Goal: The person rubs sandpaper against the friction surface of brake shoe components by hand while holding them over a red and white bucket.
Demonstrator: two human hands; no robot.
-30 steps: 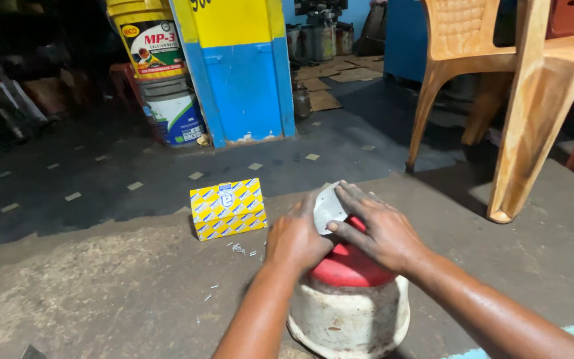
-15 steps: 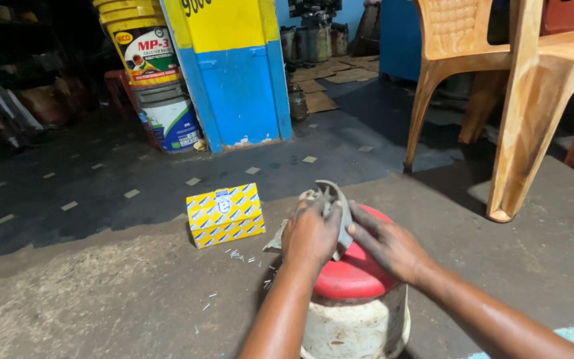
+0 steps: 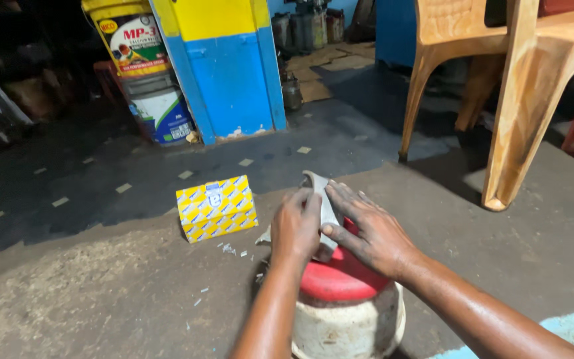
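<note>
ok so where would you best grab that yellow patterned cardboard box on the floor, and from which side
Grip the yellow patterned cardboard box across its two short ends, coming down from above. It lies flat on the dark concrete floor with its long face tilted toward the camera, and the ground around it looks free, so the ends are probably easiest to reach. The left hand is nearer to it than the right hand.

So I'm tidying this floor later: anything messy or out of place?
Small pale scraps lie scattered on the floor between the yellow box and the red-lidded bucket. The blue cabinet has chipped paint along its base.
</note>
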